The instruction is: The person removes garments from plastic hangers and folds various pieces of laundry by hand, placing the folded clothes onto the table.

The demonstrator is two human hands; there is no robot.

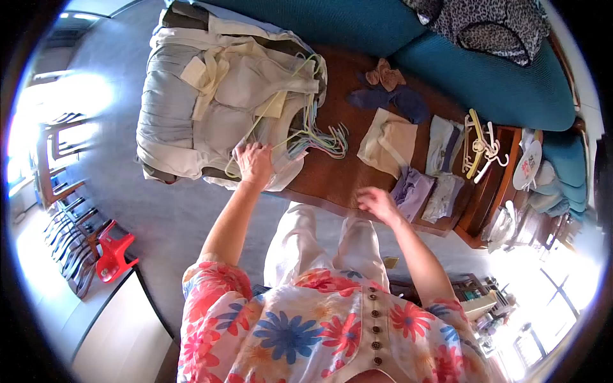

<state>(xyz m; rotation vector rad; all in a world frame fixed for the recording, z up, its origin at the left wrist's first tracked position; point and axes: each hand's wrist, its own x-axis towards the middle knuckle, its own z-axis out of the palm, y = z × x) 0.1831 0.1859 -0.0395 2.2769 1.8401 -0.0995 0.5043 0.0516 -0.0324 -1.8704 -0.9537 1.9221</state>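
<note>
My left hand [253,165] is at the near edge of a large pile of pale clothes [169,112], its fingers closed around part of a thin yellow-green clothes hanger [260,119]. A cream garment [239,86] with straps lies under the hanger. Beside it, a bunch of thin pastel hangers [322,142] spreads across the brown wooden seat [329,182]. My right hand [378,203] hovers over the seat's front edge, fingers loosely bent and apart, with nothing seen in them. Nearest to it are a folded lilac cloth [414,191] and a folded beige cloth [389,142].
More folded cloths [442,145], dark blue garments [405,103] and white and yellow hangers [488,150] lie to the right. Teal cushions [491,89] line the back, with a leopard-print garment [498,32] on top. A red stool [115,252] stands on the floor at left.
</note>
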